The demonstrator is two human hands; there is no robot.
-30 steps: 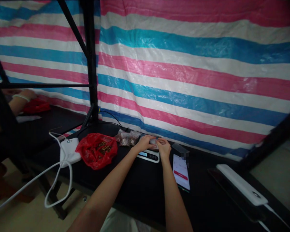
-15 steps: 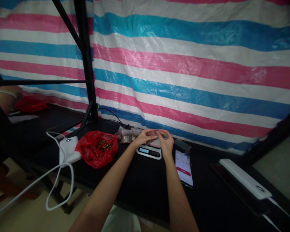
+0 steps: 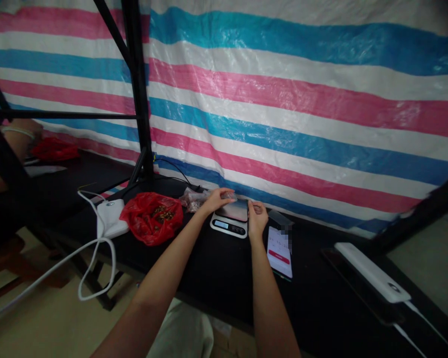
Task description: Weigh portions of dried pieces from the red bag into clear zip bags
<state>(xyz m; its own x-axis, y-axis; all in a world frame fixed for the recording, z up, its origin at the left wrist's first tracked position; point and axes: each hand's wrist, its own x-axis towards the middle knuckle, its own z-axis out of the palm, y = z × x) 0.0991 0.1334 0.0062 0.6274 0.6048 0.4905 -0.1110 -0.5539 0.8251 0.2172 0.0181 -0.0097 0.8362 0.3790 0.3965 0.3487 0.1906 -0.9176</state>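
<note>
While left hand (image 3: 216, 200) grips packet (image 3: 230, 196), grip of right hand (image 3: 257, 214) unclear, phone (image 3: 280, 252) flanks scale (image 3: 230, 219).

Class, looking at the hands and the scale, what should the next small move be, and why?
Probably, the left hand should set its clear plastic bag beside the filled bags: it seems to hold that bag over the far part of the scale, whose plate shows largely uncovered, and those bags lie just left.

No text can be read clearly. A phone (image 3: 280, 247) shows a row of blurred digits (image 3: 279, 240) above a red button (image 3: 279, 257) with illegible white lettering; the digital scale's (image 3: 231, 214) lit display (image 3: 221, 224) is too small to make out.
</note>
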